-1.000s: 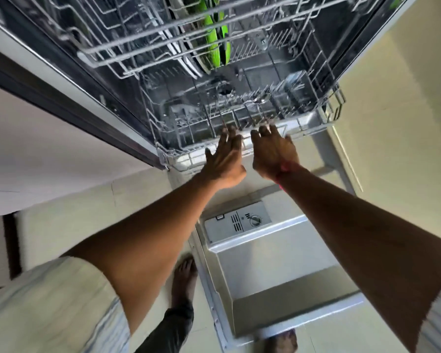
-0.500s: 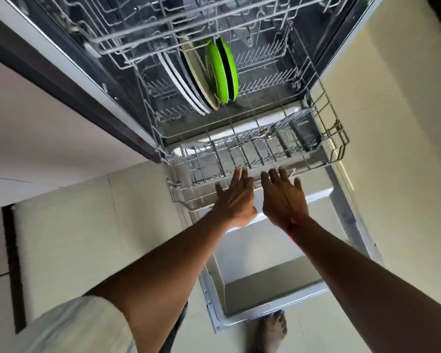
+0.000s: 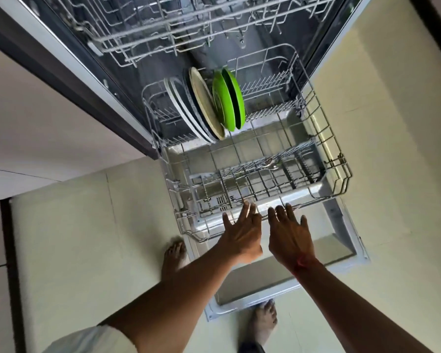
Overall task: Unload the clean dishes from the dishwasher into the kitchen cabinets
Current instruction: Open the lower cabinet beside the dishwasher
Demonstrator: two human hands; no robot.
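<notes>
The dishwasher's lower rack (image 3: pixel 341 179) stands pulled out over the open door (image 3: pixel 278 278). Upright at its back stand two green plates (image 3: pixel 227 100), a cream plate (image 3: pixel 204 103) and white plates (image 3: pixel 181 108). A spoon (image 3: pixel 267 163) lies among the cutlery tines near the rack's front. My left hand (image 3: pixel 242 233) and my right hand (image 3: pixel 289 235) reach side by side to the rack's front rim, fingers straight, fingertips touching the wire. Neither hand holds a dish.
The upper rack (image 3: pixel 188 21) sits inside the machine above the plates and looks bare. A dark-edged cabinet front (image 3: pixel 35 123) flanks the dishwasher on the left. My bare feet (image 3: pixel 173 258) (image 3: pixel 264 319) stand on the pale tiled floor beside the door.
The lower rack has slid out of the machine toward me with both hands at its front rim. The plates have come out from under the upper rack into plain sight.
</notes>
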